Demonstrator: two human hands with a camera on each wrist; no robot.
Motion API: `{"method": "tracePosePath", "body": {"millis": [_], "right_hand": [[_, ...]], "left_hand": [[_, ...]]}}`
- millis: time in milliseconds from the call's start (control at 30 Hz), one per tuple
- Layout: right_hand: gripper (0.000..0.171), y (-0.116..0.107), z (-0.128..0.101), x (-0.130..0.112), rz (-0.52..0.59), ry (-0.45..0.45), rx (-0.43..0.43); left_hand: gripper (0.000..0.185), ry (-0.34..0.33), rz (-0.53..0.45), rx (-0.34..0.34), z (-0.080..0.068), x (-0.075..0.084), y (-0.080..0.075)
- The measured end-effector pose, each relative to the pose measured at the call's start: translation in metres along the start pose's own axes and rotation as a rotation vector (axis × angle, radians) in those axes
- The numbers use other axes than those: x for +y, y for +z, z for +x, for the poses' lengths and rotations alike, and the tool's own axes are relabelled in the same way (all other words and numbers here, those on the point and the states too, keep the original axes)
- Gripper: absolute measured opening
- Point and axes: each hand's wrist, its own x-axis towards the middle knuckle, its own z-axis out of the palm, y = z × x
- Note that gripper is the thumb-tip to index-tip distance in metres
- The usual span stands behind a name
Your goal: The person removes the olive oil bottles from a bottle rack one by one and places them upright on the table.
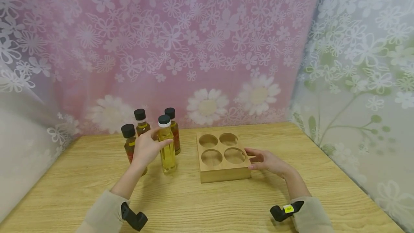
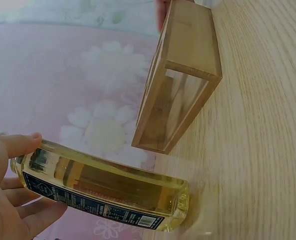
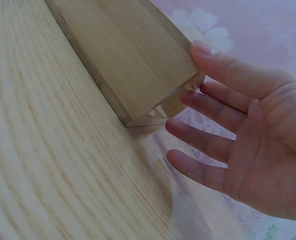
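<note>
My left hand (image 1: 147,148) grips a clear bottle of yellow oil (image 1: 168,159) near its neck, thumb on one side and fingers on the other. The bottle has a dark cap over a white collar, and its base is close to the table in the head view. A dark label with a barcode shows on it in the left wrist view. To its right stands a square wooden holder (image 1: 225,176) with several round holes on top. My right hand (image 1: 270,161) touches the holder's right side, its thumb (image 3: 202,48) at the near corner and the fingers loosely extended.
Three darker bottles with black caps stand around the left hand: a front-left bottle (image 1: 129,146), a back-left bottle (image 1: 141,127) and a back-right bottle (image 1: 176,136). A floral curtain (image 1: 207,64) hangs behind the wooden table (image 1: 226,208).
</note>
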Motion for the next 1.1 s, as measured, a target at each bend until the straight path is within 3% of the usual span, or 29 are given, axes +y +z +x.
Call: {"method": "tracePosePath", "body": {"millis": [667,1100], "right_hand": [[0.074,-0.0005,-0.0030,-0.0024,-0.034,0.008,0.020],[0.074,0.0015,-0.0022,-0.0014,0.004,0.007,0.013]], "left_hand": [[0.065,-0.001,0.021,-0.021,-0.0049,-0.0052,-0.0005],[0.066,0.000,0.003,-0.044,-0.0053,-0.0071,-0.0012]]}}
